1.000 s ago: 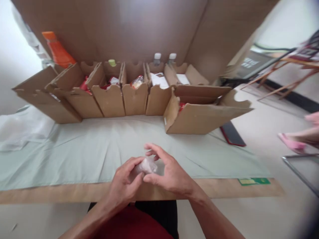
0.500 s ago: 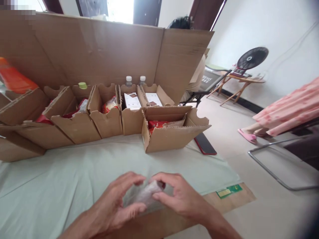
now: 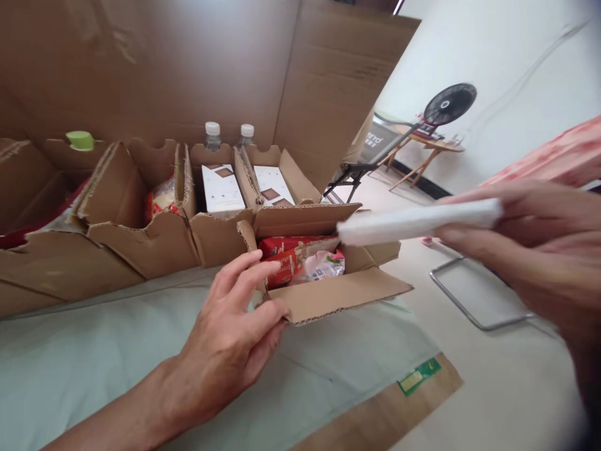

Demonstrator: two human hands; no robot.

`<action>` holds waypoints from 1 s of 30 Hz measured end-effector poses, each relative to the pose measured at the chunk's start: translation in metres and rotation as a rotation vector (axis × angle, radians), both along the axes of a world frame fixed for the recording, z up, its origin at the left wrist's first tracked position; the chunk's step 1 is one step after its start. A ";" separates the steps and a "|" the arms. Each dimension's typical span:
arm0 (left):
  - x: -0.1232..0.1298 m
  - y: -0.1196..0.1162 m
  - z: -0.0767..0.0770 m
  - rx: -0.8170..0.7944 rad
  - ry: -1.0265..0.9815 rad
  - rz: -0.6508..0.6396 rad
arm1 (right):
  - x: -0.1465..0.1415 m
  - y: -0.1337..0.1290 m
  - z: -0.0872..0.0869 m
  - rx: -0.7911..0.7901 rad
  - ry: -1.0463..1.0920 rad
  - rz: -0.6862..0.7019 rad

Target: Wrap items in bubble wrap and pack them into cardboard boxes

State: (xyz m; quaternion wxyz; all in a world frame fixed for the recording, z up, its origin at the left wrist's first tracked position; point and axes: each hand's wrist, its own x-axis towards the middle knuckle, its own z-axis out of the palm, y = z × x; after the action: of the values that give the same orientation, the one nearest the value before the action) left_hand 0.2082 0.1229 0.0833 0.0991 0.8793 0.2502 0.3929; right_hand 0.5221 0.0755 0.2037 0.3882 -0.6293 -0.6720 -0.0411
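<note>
My left hand (image 3: 244,319) grips the near left corner of a small cardboard box (image 3: 347,294), thumb by the front wall and fingers over the left side. Inside the box lie red snack packets (image 3: 282,263) and a white and pink packet (image 3: 323,265). To the right, my right hand (image 3: 521,250) pinches a long white rolled-up bundle (image 3: 417,224) between thumb and fingers. The bundle's far end hangs above the box's right part. Motion blurs it, so its material is hard to tell.
Behind stands a row of cardboard compartments (image 3: 141,250) holding packets, white cartons (image 3: 223,191) and bottles (image 3: 213,134). A tall cardboard panel (image 3: 197,69) rises behind them. Pale green cloth (image 3: 117,351) covers the table. A fan (image 3: 449,104) stands on a small table at right.
Both hands have parted from over the cloth. My left hand has moved forward onto the box, whose front wall now leans outward. My right hand has carried the white bundle up and right.
</note>
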 end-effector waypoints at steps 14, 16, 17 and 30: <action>0.000 -0.003 -0.007 -0.021 -0.078 0.015 | -0.095 0.086 -0.042 -0.665 -0.496 0.425; 0.001 -0.004 -0.008 -0.026 -0.090 0.017 | -0.105 0.093 -0.050 -0.778 -0.545 0.452; 0.001 -0.005 -0.008 -0.025 -0.095 0.019 | -0.107 0.095 -0.053 -0.827 -0.564 0.457; -0.003 -0.008 -0.012 0.043 -0.144 0.107 | -0.079 0.069 -0.033 -0.596 -0.376 0.393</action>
State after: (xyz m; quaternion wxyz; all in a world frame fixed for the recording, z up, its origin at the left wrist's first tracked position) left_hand 0.2054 0.1154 0.0714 0.0769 0.8360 0.2808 0.4651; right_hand 0.4434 0.1448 0.1707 0.0595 -0.5553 -0.8213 0.1162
